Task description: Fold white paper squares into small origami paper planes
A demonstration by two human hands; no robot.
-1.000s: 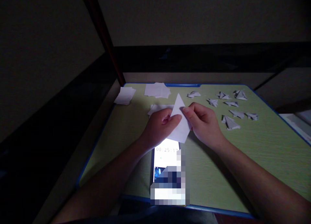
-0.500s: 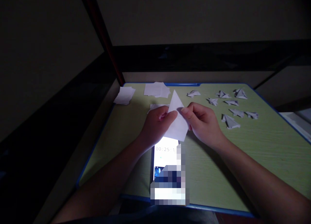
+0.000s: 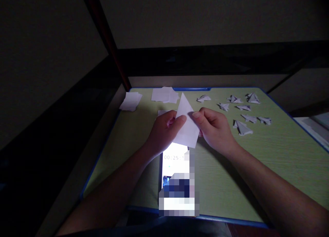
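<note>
1. The head camera looks forward and down over the surface (image 3: 280, 165) from its near side.
2. It sits close above: the left hand (image 3: 163, 131) and right hand (image 3: 215, 130) fall near the middle of its wide view.
3. The view reaches from the surface's near edge, low in frame, past its far edge to a dark wall (image 3: 205, 17) behind.

Both hands (image 3: 164, 131) (image 3: 215, 128) in pinches (apparently)
</note>
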